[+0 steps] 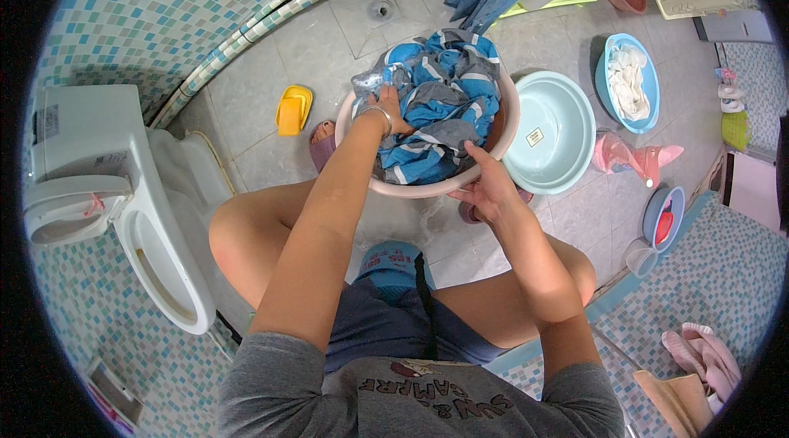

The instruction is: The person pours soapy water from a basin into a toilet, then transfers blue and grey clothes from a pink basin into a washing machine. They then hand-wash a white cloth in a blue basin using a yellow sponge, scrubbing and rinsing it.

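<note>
Your left hand (390, 115) lies unclenched on blue plaid fabric (450, 101) — your right hand (486, 185) grips the washbasin's near-right rim (444, 188), presumably to steady it.

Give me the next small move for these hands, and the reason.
I'd probably have the left hand press the blue and grey cloth down toward the middle of the basin: that hand already lies on the heap, which covers the far rim, while the right hand holds the near rim and could steady it.
</note>
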The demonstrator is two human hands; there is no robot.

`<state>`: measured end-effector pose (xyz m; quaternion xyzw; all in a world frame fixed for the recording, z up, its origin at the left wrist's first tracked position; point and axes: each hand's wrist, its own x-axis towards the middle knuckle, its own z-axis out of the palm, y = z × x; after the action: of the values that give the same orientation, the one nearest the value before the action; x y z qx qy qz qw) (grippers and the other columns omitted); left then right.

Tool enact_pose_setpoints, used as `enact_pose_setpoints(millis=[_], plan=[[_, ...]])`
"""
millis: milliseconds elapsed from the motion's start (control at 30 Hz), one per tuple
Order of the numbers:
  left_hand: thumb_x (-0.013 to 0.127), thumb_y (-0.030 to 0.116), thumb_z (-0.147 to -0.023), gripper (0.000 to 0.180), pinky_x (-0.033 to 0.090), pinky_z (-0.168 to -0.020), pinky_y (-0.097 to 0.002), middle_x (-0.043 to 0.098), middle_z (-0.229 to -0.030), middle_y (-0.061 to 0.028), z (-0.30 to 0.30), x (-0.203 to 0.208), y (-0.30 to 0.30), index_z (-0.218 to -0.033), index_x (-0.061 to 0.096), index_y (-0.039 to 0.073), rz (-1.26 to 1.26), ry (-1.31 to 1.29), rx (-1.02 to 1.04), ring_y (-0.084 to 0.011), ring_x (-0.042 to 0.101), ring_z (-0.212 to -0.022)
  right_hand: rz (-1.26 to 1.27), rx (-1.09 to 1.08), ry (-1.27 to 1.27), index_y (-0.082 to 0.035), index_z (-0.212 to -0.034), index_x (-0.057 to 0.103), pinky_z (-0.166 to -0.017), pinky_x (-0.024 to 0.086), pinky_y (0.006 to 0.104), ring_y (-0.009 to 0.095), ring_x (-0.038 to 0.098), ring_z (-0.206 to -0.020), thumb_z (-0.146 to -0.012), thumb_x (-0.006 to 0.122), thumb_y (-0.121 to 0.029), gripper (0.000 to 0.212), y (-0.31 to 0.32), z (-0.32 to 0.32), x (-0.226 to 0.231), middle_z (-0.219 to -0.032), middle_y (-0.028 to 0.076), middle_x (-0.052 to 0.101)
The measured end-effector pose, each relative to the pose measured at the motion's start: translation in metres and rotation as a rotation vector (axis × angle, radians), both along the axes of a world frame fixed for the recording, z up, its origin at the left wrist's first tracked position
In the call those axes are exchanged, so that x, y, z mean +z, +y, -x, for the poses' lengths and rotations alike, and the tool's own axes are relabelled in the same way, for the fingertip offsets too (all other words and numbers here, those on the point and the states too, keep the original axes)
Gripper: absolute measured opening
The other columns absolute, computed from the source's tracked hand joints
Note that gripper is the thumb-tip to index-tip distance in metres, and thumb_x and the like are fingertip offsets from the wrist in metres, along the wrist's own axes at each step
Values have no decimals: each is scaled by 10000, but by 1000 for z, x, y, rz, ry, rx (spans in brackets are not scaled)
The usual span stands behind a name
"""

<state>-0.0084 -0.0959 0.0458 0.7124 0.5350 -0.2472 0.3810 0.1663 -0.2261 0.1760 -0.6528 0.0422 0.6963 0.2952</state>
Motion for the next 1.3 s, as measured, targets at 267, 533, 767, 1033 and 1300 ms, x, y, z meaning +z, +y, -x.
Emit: enact_pose_setpoints(millis=[267,533,767,1033,1300], plan=[[685,590,-560,1210,101,-1087,-439,45,-1439,-237,4,-9,1,-1369,50,-47,15,-9,-26,-310,58,-1350,5,-1,-18,-12,-1175,373,-743,504,426,259,553,-898,-815,589,-368,551,-1,1,-2,-1058,148,490],[682,588,-568,1208,111,-1085,-441,46,-1440,-231,4,-4,3,-1368,41,-51,37,2,-25,-300,58,-1352,-17,9,-15,-3,-1181,362,-732,513,418,260,564,-891,-824,576,-365,551,0,2,-4,-1068,158,489],[673,581,-580,1193,115,-1084,-438,45,-1442,-227,4,1,5,-1369,39,-50,50,5,-32,-297,55,-1353,-31,17,-10,-11,-1174,378,-748,502,423,266,566,-889,-820,576,-380,548,2,4,0,-1053,152,506],[702,468,-597,1116,225,-1064,-395,100,-1440,-190,0,-1,4,-1383,47,23,4,19,0,-420,175,-1296,-20,21,1,1,-1166,383,-761,500,409,260,568,-888,-821,572,-386,552,2,3,-3,-1056,156,503],[678,551,-601,1152,121,-1091,-403,54,-1446,-211,3,2,6,-1375,51,-26,41,25,-3,-313,103,-1344,-27,16,-12,19,-1149,382,-767,510,410,265,572,-910,-836,561,-362,525,4,8,5,-1041,166,502]])
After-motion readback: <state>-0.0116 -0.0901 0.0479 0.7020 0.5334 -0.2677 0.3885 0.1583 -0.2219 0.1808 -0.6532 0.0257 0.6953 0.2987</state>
